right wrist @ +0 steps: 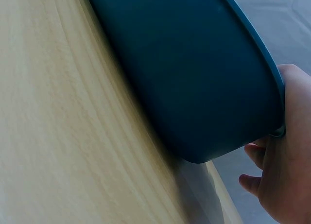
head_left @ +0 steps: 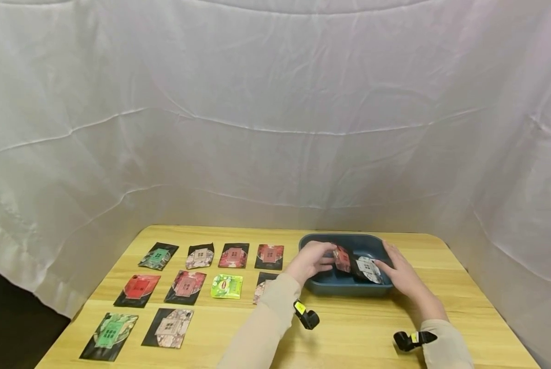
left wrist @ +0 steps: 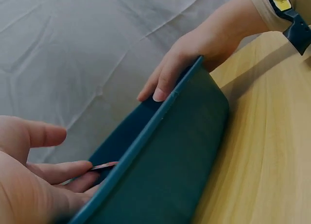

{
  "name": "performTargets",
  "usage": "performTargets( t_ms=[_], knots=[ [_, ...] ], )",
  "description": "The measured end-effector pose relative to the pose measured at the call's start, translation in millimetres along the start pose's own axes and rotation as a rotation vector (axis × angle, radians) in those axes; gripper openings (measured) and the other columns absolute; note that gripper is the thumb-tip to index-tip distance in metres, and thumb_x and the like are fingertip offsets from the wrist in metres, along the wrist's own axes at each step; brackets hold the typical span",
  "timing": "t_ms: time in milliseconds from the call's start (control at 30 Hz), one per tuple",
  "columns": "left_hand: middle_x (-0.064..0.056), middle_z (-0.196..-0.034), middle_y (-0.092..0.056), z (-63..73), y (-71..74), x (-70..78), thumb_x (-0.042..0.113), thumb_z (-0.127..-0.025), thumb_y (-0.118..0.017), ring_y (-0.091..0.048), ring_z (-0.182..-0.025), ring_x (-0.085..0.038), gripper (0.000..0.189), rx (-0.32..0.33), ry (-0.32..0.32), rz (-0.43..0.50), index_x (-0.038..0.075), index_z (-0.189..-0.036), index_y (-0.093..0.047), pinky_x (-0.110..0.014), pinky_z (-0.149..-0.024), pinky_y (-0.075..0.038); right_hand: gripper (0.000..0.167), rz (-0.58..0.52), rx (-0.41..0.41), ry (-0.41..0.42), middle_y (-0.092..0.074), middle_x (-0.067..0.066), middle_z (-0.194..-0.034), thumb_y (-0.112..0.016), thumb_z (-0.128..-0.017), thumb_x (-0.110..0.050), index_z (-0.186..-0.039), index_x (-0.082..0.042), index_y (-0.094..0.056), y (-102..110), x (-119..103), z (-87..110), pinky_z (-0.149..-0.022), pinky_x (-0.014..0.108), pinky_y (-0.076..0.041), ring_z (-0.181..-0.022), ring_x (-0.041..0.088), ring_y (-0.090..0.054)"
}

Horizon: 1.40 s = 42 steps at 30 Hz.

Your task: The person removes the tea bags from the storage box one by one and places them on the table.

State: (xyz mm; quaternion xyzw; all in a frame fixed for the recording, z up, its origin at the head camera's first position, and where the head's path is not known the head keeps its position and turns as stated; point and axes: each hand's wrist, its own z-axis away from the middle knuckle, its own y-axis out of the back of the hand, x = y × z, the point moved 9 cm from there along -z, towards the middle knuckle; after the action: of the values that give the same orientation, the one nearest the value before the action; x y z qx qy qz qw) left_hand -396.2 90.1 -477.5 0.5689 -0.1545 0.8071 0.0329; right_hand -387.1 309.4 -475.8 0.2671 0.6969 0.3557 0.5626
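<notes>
A dark blue plastic bin (head_left: 349,290) stands at the back right of the table. Inside it lie a red-and-black tea sachet (head_left: 342,259) and a white-and-black tea sachet (head_left: 369,269). My left hand (head_left: 311,261) reaches over the bin's left side, its fingertips at the edge of the red sachet. In the left wrist view, the thumb of that hand is held apart from its loosely extended fingers. My right hand (head_left: 406,277) grips the bin's right end, thumb over the rim inside and fingers along the outer wall.
Several tea sachets lie in rows on the left of the wooden table (head_left: 229,338), among them a green one (head_left: 109,335), a red one (head_left: 138,290) and a yellow-green one (head_left: 226,286). My left forearm partly covers a sachet (head_left: 262,284). Pale curtains (head_left: 275,169) hang behind.
</notes>
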Motion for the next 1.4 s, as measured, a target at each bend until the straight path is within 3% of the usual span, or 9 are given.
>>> performTargets(
  t_ms=[267, 433, 733, 933, 1133, 1400],
  knots=[
    [-0.019, -0.118, -0.068, 14.0, 16.9, 19.4, 0.012, -0.092, -0.059, -0.067, -0.109, -0.028, 0.039, 0.071, -0.138, -0.122, -0.003, -0.128, -0.061, -0.046, -0.096, -0.053, 0.079, 0.016, -0.011, -0.016, -0.011, 0.035, -0.156, -0.047, -0.100, -0.044, -0.155, -0.001, -0.011, -1, 3, -0.3, -0.111, 0.071, -0.011, -0.144, 0.055, -0.009],
    [-0.021, -0.126, -0.064, 27.5, 24.7, 26.9, 0.011, -0.093, -0.059, -0.062, -0.118, -0.033, 0.041, 0.063, -0.186, -0.161, -0.002, -0.132, -0.057, -0.047, -0.099, -0.051, 0.079, 0.021, -0.011, -0.022, -0.011, 0.035, -0.156, -0.047, -0.100, -0.044, -0.156, -0.002, -0.010, -1, 4, -0.2, -0.111, 0.072, -0.011, -0.143, 0.055, -0.010],
    [-0.019, -0.140, -0.054, 61.8, 45.5, 42.5, 0.008, -0.092, -0.061, -0.062, -0.118, -0.031, 0.041, 0.065, -0.268, -0.165, 0.002, -0.132, -0.059, -0.044, -0.100, -0.051, 0.078, 0.022, -0.010, -0.020, -0.012, 0.035, -0.156, -0.048, -0.100, -0.043, -0.155, -0.001, -0.011, 0, 3, -0.4, -0.111, 0.071, -0.011, -0.143, 0.055, -0.010],
    [-0.016, -0.137, -0.057, 83.3, 70.5, 46.6, 0.011, -0.093, -0.063, -0.066, -0.110, -0.024, 0.037, 0.113, -0.295, -0.163, 0.005, -0.129, -0.062, -0.036, -0.096, -0.054, 0.077, 0.012, -0.011, -0.023, -0.011, 0.035, -0.157, -0.049, -0.100, -0.040, -0.155, -0.001, -0.011, -1, 1, -0.6, -0.112, 0.071, -0.011, -0.144, 0.055, -0.009],
    [-0.018, -0.124, -0.065, 104.3, 100.3, 44.5, 0.009, -0.090, -0.065, -0.065, -0.092, -0.012, 0.035, 0.167, -0.318, -0.230, 0.003, -0.124, -0.065, -0.028, -0.082, -0.056, 0.078, 0.006, -0.009, -0.023, -0.011, 0.035, -0.157, -0.048, -0.100, -0.043, -0.155, -0.001, -0.012, -2, 2, -0.3, -0.112, 0.071, -0.011, -0.144, 0.055, -0.009],
    [-0.019, -0.118, -0.064, 132.8, 142.3, 36.7, 0.004, -0.090, -0.063, -0.064, -0.087, -0.014, 0.035, 0.169, -0.299, -0.344, 0.002, -0.125, -0.062, -0.028, -0.072, -0.056, 0.079, 0.011, -0.007, -0.036, -0.012, 0.033, -0.157, -0.048, -0.100, -0.046, -0.155, -0.002, -0.013, -3, 4, 0.6, -0.112, 0.071, -0.012, -0.144, 0.054, -0.010]
  ],
)
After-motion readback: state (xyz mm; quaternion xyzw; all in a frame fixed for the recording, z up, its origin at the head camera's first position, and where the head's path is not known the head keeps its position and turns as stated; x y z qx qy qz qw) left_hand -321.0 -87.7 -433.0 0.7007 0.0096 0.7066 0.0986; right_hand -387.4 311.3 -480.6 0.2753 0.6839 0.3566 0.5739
